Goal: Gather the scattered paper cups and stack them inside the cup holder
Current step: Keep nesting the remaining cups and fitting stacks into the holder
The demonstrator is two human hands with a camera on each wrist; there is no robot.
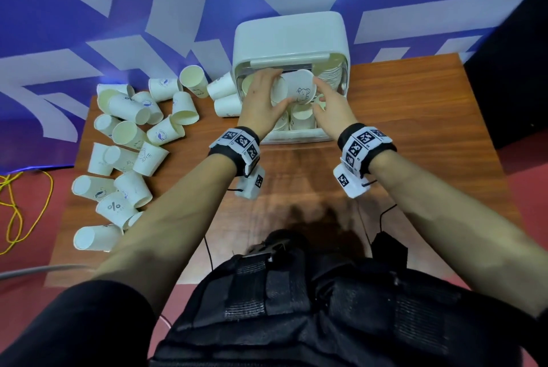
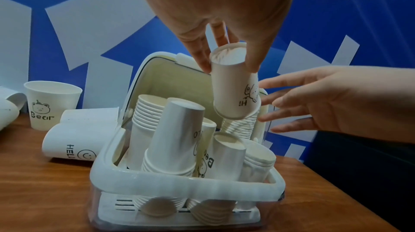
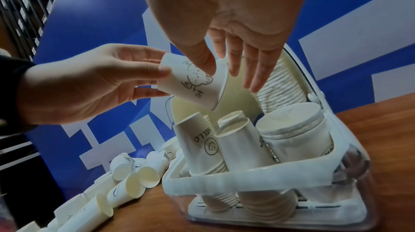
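A white paper cup (image 1: 299, 89) with a bear drawing and "Hi!" hangs upside down, tilted, over the open cup holder (image 1: 296, 137). My left hand (image 1: 264, 93) pinches its base between thumb and fingers (image 2: 203, 62). My right hand (image 1: 329, 99) is beside the cup (image 3: 193, 83) with fingers (image 3: 253, 79) straight and spread, its thumb at the cup's wall near the rim. The holder (image 2: 186, 184) is white with a clear front and a raised lid. It holds several stacks of upturned cups (image 2: 179, 134). Many loose cups (image 1: 127, 135) lie scattered on the table's left part.
The wooden table (image 1: 400, 117) stands against a blue and white wall. Two loose cups (image 1: 225, 96) lie right beside the holder's left side. A yellow cable (image 1: 14, 218) lies on the red floor at the left. A dark object (image 1: 510, 70) stands at the right.
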